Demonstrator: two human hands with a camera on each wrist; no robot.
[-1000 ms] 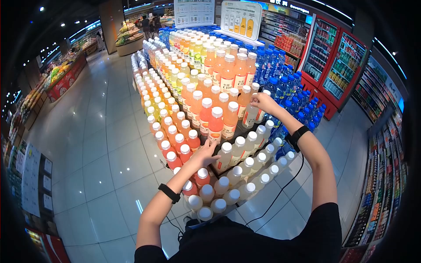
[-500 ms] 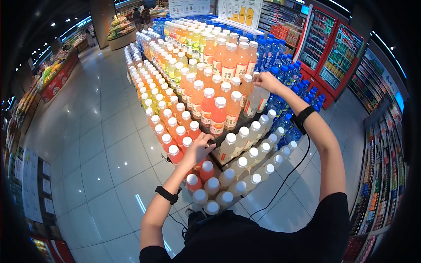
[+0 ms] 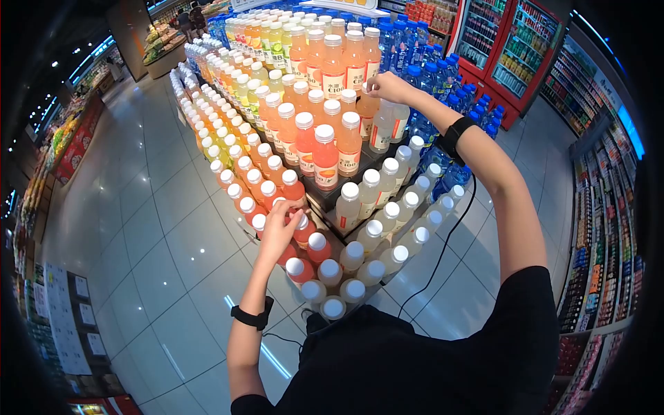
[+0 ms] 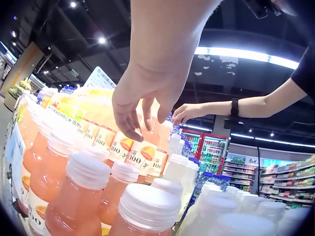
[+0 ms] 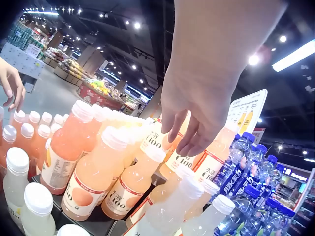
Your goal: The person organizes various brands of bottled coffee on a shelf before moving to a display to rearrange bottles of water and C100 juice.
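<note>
My left hand (image 3: 280,228) hangs over the lower front rows of red drink bottles (image 3: 290,187), fingers loosely bent. In the left wrist view, its fingers (image 4: 129,127) dangle above the white caps (image 4: 149,206), with nothing between them. My right hand (image 3: 391,88) reaches over the raised tier at the right, close by an orange drink bottle (image 3: 368,108) and cloudy white drink bottles (image 3: 381,131). In the right wrist view, its fingers (image 5: 194,142) droop just above a white cap (image 5: 185,173) and overlap labelled orange bottles behind.
Blue-capped bottles (image 3: 449,104) stand right of the display. A dark tier edge (image 3: 319,197) separates the raised bottles from the lower rows. Cloudy white bottles (image 3: 349,207) line the near right side. Tiled floor (image 3: 166,242) runs along the left; red drink fridges (image 3: 515,55) stand behind.
My left hand has moved left from the corner red bottle to over the lower red rows. My right hand stays around the same raised bottles. The head view has tilted down.
</note>
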